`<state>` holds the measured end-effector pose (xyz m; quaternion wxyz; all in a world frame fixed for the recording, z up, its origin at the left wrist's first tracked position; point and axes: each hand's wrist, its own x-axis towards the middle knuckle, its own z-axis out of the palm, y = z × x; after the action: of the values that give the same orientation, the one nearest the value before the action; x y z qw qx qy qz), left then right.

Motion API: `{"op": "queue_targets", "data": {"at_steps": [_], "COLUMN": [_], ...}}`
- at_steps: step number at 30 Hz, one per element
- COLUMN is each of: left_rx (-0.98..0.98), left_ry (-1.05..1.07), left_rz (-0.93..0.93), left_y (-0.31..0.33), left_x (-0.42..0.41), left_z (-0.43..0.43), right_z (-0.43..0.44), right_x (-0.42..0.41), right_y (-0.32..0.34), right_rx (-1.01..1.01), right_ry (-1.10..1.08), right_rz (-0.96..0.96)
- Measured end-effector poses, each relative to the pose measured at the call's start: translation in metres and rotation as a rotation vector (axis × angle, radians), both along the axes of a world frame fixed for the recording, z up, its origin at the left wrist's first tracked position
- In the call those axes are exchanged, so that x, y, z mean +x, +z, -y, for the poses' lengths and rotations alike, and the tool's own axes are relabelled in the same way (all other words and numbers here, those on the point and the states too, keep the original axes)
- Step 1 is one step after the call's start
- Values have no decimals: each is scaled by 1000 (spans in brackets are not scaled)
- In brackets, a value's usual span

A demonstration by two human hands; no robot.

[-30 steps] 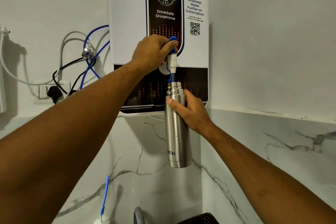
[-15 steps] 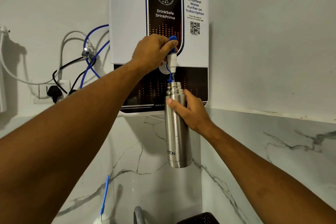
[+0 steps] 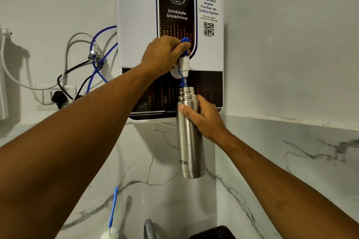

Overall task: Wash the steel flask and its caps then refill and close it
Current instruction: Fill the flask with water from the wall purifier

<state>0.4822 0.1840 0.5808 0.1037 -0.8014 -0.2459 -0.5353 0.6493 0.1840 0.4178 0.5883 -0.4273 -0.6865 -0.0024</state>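
Head view: my left hand [image 3: 163, 54] curls round the blue tap lever [image 3: 185, 41] of the water purifier [image 3: 136, 15], pressing it so water runs. My right hand [image 3: 206, 117], apart and lower, grips the one steel flask [image 3: 191, 141] near its shoulder. I hold it upright in the air, with its open mouth just under the single spout [image 3: 184, 65] to catch the stream. No caps show. One bottle brush [image 3: 113, 207] stands below.

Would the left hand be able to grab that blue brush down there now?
Probably not yet: the left hand holds the blue tap lever, well above the blue brush. Nothing blocks the path down, so once it lets go, likely yes.
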Motion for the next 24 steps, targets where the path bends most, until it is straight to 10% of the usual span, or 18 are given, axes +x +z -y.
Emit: {"op": "queue_targets", "data": {"at_steps": [24], "left_rx": [-133], "left_ry": [-19], "left_rz": [11], "left_y": [7], "left_x": [1], "left_z": [4], "right_z": [1], "right_x": [-1], "right_y": [-1], "right_rx": [-5], "right_ry": [-7], "right_rz": [-1]}}
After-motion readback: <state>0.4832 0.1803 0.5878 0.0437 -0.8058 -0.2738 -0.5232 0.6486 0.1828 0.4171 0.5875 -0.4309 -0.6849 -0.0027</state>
